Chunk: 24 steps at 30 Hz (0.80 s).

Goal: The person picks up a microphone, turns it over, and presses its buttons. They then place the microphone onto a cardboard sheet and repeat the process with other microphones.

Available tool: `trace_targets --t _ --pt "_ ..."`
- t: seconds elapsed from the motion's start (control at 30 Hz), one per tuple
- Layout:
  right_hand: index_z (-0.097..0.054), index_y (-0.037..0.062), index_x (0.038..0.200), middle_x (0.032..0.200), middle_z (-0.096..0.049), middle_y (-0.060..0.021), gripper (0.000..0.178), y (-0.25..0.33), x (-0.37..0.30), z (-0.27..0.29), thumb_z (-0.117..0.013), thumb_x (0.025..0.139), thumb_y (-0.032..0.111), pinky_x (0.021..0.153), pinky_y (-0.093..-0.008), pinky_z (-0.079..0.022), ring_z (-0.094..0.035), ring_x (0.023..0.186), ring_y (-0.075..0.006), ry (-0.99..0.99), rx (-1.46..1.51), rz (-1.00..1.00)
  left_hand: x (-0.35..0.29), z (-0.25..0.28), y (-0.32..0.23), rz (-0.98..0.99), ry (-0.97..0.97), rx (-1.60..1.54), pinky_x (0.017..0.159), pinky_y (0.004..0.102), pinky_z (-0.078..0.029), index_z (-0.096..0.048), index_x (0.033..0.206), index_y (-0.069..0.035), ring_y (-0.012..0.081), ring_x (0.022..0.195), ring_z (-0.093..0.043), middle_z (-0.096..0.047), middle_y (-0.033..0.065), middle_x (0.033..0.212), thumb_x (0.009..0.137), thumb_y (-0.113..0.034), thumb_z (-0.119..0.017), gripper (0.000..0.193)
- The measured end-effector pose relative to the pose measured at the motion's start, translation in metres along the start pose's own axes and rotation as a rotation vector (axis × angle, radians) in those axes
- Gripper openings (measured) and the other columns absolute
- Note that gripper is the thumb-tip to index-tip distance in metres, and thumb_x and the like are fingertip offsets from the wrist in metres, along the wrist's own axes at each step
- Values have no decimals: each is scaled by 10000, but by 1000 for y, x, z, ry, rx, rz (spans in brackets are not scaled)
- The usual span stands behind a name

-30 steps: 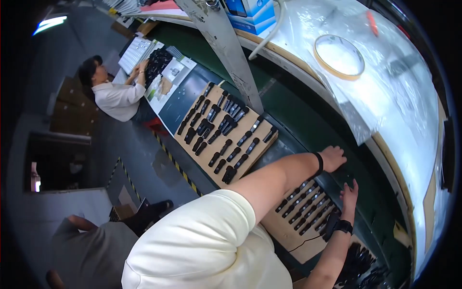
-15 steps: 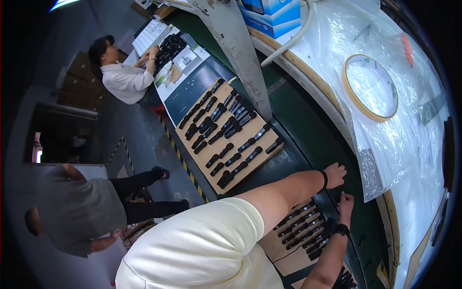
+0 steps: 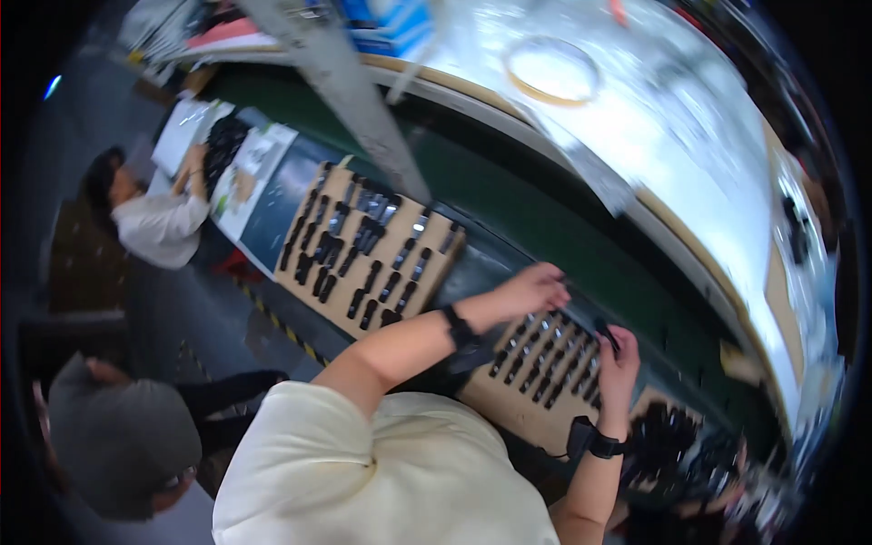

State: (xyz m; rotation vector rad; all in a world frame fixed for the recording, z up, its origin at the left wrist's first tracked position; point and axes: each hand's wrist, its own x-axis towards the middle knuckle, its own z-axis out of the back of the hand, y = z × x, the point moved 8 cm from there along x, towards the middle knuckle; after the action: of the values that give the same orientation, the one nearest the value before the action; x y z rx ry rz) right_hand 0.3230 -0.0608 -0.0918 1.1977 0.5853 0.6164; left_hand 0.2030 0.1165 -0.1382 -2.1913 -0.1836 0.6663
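My left hand [image 3: 534,289] is over the far edge of the nearer board, its fingers closed at the tips. Something small and dark shows at them, blurred. To its right, my right hand [image 3: 619,360] pinches a small black stick-shaped piece [image 3: 608,336] between thumb and fingers. Below both hands lies a tan board [image 3: 495,400] with rows of small black elongated pieces [image 3: 545,359], several with a light spot. Another tan board [image 3: 341,307], farther left, carries similar black pieces [image 3: 368,234], some standing close together. Both wrists wear black straps.
A dark green bench [image 3: 495,245] runs under the boards. Beyond it rises a plastic-covered table [image 3: 672,118] with a tape roll [image 3: 552,73]. A grey post [image 3: 354,100] stands at its edge. A pile of black parts [image 3: 668,431] lies right. Two people are on the left.
The view has swung, shifting the boards left and up. My left hand, spread before, is now closed at the fingertips. A black piece now shows in my right hand.
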Motion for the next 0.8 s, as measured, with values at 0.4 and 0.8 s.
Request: trace_targets --t 0.4,0.8 --pt "-593 11 1027 971 -619 -89 265 160 -158 -33 -664 783 -63 744 -283 -471 -586 867 -187 -6 -181 320 -174 -77 -49 -241 313 525 676 243 -438 -592 921 -43 85 715 -503 -570 7 802 871 -108 -670 113" --pt "-614 25 1005 881 -617 -111 310 185 -208 -36 -735 722 -19 681 -340 -485 -592 805 -268 -151 -158 344 -232 -116 -57 -449 421 594 611 208 -391 -640 969 -19 53 704 -488 -588 -2 818 834 -65 -707 157"
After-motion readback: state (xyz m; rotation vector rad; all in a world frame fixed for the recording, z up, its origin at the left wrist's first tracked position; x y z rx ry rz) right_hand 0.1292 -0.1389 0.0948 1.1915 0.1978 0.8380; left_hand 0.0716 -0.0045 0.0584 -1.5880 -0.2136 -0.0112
